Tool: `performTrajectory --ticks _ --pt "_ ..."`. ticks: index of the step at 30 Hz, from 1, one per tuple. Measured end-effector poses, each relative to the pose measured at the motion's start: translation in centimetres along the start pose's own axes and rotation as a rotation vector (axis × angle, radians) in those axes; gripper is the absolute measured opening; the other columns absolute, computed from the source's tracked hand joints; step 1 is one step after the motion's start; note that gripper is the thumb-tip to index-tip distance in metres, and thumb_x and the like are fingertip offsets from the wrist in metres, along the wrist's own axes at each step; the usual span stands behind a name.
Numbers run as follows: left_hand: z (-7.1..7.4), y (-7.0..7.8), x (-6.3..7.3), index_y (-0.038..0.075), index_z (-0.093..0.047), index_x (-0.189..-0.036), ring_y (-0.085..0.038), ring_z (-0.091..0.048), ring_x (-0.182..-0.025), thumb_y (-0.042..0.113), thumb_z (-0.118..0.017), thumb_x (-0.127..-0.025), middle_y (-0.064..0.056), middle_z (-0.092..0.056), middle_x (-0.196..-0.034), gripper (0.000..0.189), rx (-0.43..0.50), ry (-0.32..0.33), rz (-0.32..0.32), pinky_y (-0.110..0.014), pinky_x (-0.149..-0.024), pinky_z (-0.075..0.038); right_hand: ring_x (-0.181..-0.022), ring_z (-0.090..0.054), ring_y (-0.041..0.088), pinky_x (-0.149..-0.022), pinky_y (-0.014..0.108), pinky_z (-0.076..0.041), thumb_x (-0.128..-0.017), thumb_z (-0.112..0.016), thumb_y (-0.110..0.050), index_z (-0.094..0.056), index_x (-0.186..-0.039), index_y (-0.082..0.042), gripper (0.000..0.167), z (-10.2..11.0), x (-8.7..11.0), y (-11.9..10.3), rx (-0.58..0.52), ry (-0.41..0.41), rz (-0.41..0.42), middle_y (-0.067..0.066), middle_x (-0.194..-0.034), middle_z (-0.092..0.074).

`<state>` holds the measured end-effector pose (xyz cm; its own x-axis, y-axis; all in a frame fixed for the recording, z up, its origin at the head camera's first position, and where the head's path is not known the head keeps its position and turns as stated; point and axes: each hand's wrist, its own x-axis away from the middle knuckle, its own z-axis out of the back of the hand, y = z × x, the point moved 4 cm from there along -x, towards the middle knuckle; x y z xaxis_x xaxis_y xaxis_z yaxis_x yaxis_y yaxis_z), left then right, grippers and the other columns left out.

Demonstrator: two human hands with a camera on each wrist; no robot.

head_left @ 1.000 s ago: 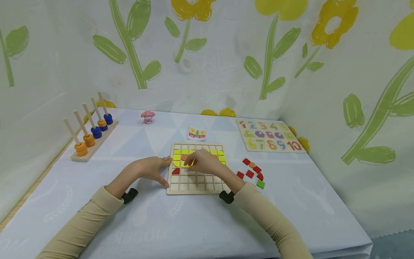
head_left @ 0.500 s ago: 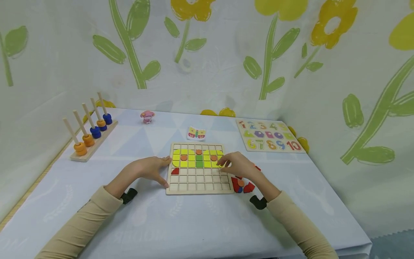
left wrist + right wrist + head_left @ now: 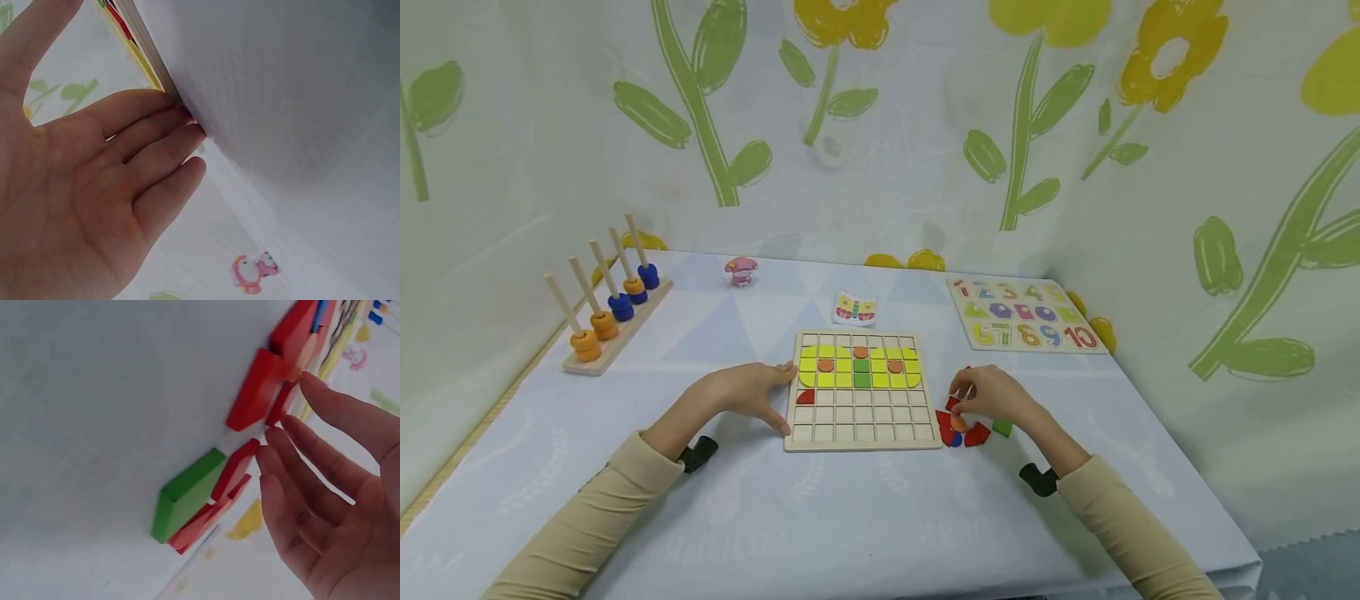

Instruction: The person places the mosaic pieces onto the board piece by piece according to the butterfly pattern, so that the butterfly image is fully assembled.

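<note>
In the head view my left hand [image 3: 751, 392] rests against the left side of a wooden grid board [image 3: 863, 445], fingers near the upper part and thumb near the lower corner. The left wrist view shows its fingertips at the board's edge. On the board lie yellow tiles [image 3: 807, 379], green tiles [image 3: 862, 373], orange discs [image 3: 826, 366] and one red quarter-round tile [image 3: 805, 397]. My right hand [image 3: 996, 393] is at the loose pieces right of the board. Its thumb and fingertips, apart, are around a small red tile [image 3: 952, 403]; any firm grip is unclear.
Red pieces [image 3: 977, 434], an orange disc [image 3: 958, 423] and a green tile [image 3: 1002, 427] lie around the right hand. Behind the board are a butterfly card [image 3: 854, 309], a pink figurine [image 3: 742, 271], a peg stacker [image 3: 597, 364] and a number board [image 3: 1030, 313].
My right hand has moved from above the board rightward to the loose pieces, uncovering the board's yellow, green and orange pieces. The left hand has stayed at the board's edge.
</note>
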<state>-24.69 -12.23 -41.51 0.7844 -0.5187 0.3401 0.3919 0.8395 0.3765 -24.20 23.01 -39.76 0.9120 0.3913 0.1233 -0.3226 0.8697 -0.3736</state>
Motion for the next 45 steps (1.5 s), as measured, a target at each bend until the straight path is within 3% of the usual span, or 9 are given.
performTrajectory --ticks 14,18,23,29,39,45 --pt "0.0 -0.2 0.0 0.002 -0.028 -0.151 -0.036 -0.024 -0.142 0.053 -0.081 -0.069 -0.017 -0.024 -0.156 0.110 0.021 -0.012 0.012 -0.053 -0.112 -0.025 -0.075 -0.053 0.018 -0.069 0.029 -0.050 -0.080 -0.079 -0.011 -0.061 -0.093 -0.007 0.023 -0.6 -0.3 0.4 -0.039 -0.024 -0.053 0.000 -0.080 -0.057" --pt "0.1 0.0 0.0 0.001 -0.027 -0.151 -0.037 -0.023 -0.142 0.052 -0.080 -0.070 -0.017 -0.023 -0.156 0.109 0.027 -0.013 0.005 -0.053 -0.112 -0.024 -0.072 -0.053 0.017 -0.065 0.027 -0.050 -0.082 -0.076 -0.007 -0.063 -0.090 -0.007 0.016 -0.3 -0.3 0.2 -0.065 -0.005 -0.003 -0.001 -0.079 -0.060" --pt "0.1 0.0 0.0 0.001 -0.027 -0.151 -0.037 -0.022 -0.142 0.052 -0.080 -0.072 -0.018 -0.022 -0.157 0.108 0.022 -0.013 0.001 -0.053 -0.112 -0.023 -0.072 -0.056 0.015 -0.065 0.027 -0.052 -0.084 -0.074 -0.006 -0.066 -0.086 -0.010 0.009 0.7 -0.6 -0.7 -0.093 0.074 0.098 -0.004 -0.080 -0.064" --pt "-0.1 -0.1 -0.1 0.001 -0.027 -0.151 -0.038 -0.022 -0.142 0.051 -0.080 -0.071 -0.018 -0.022 -0.157 0.109 0.025 -0.015 0.012 -0.053 -0.112 -0.024 -0.076 -0.061 0.014 -0.074 0.029 -0.054 -0.088 -0.070 -0.006 -0.069 -0.093 -0.009 0.005 0.8 -1.8 -2.8 -0.176 0.107 0.173 -0.003 -0.084 -0.069" --pt "0.0 -0.2 -0.1 0.001 -0.027 -0.151 -0.037 -0.022 -0.142 0.052 -0.080 -0.071 -0.018 -0.023 -0.156 0.109 0.018 -0.010 0.006 -0.053 -0.112 -0.023 -0.076 -0.064 0.014 -0.072 0.024 -0.055 -0.088 -0.070 -0.004 -0.071 -0.098 -0.007 0.010 -0.9 -4.4 -7.2 -0.266 0.035 0.223 -0.001 -0.088 -0.069" --pt "0.0 -0.2 -0.1 0.000 -0.027 -0.151 -0.038 -0.022 -0.142 0.052 -0.080 -0.071 -0.018 -0.023 -0.156 0.108 0.020 -0.014 -0.002 -0.053 -0.112 -0.023 -0.073 -0.062 0.011 -0.070 0.022 -0.054 -0.087 -0.070 -0.003 -0.072 -0.094 -0.007 0.009 -2.0 -5.6 -10.3 -0.258 -0.010 0.304 0.001 -0.087 -0.070"
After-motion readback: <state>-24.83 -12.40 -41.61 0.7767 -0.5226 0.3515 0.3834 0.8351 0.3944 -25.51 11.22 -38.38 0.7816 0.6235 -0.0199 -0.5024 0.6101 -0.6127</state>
